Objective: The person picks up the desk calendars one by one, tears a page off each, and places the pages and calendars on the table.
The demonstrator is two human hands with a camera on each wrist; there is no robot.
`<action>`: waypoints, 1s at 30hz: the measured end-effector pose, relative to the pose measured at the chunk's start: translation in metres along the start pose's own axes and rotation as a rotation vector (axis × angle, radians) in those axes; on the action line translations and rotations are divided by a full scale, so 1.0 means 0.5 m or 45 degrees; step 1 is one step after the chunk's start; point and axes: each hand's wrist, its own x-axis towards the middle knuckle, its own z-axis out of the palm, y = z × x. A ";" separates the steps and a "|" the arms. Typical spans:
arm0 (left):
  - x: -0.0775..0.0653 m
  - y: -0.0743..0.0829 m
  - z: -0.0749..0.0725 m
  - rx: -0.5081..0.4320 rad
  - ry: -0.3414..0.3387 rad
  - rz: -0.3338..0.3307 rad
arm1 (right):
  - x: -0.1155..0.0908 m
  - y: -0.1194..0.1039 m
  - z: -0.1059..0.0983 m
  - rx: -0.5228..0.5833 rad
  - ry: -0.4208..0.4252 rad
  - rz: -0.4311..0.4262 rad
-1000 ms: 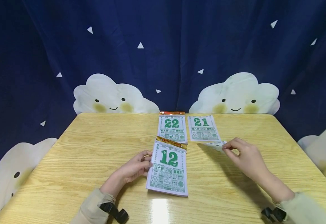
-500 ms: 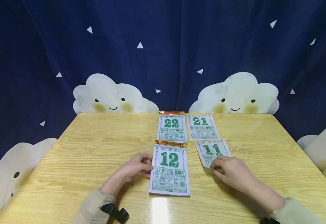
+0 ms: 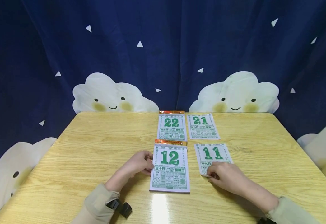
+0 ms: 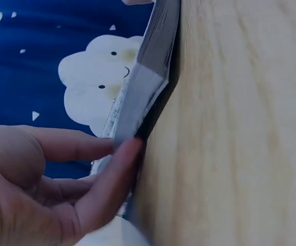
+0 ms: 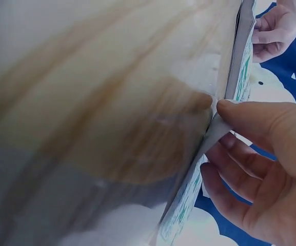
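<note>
A thick tear-off calendar pad showing 12 lies at the table's near middle, with an orange-gold strip along its top. My left hand holds its left edge; the left wrist view shows the thumb and a finger at the page block. To the right, a loose calendar sheet printed 11 lies on the wood. My right hand pinches its lower left corner and covers its lower part. In the right wrist view the sheet's corner bends up at the thumb.
Behind the 12 pad lies another calendar pad showing 22, its lower edge meeting the front pad's strip. A loose sheet printed 21 sits to its right. A dark blue curtain with clouds hangs at the table's back edge.
My right hand has brought the 11 sheet down flat onto the table, moving toward me and a little left. The 12 pad has straightened slightly under my left hand.
</note>
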 end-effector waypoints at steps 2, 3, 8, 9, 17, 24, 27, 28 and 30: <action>0.000 0.006 0.005 0.047 0.046 -0.016 | -0.001 -0.001 0.000 0.018 -0.014 -0.001; 0.000 0.008 0.007 0.063 0.062 -0.023 | -0.002 -0.001 0.000 0.021 -0.018 -0.001; 0.000 0.015 0.015 0.115 0.096 -0.028 | -0.002 -0.003 -0.004 0.054 -0.052 -0.005; 0.000 0.015 0.015 0.120 0.097 -0.027 | -0.002 -0.003 -0.005 0.061 -0.060 -0.001; -0.004 0.020 0.017 0.209 0.117 -0.028 | -0.002 -0.005 -0.012 0.134 -0.131 0.005; -0.004 0.017 0.015 0.295 0.136 -0.023 | 0.001 -0.005 -0.010 0.111 -0.125 -0.013; -0.001 0.016 0.011 0.331 0.122 -0.026 | 0.002 -0.005 -0.008 0.099 -0.124 -0.021; 0.000 0.015 0.009 0.352 0.110 -0.027 | 0.003 -0.005 -0.007 0.096 -0.119 -0.023; 0.003 0.015 0.001 0.417 0.086 -0.021 | 0.003 -0.003 -0.006 0.090 -0.106 -0.027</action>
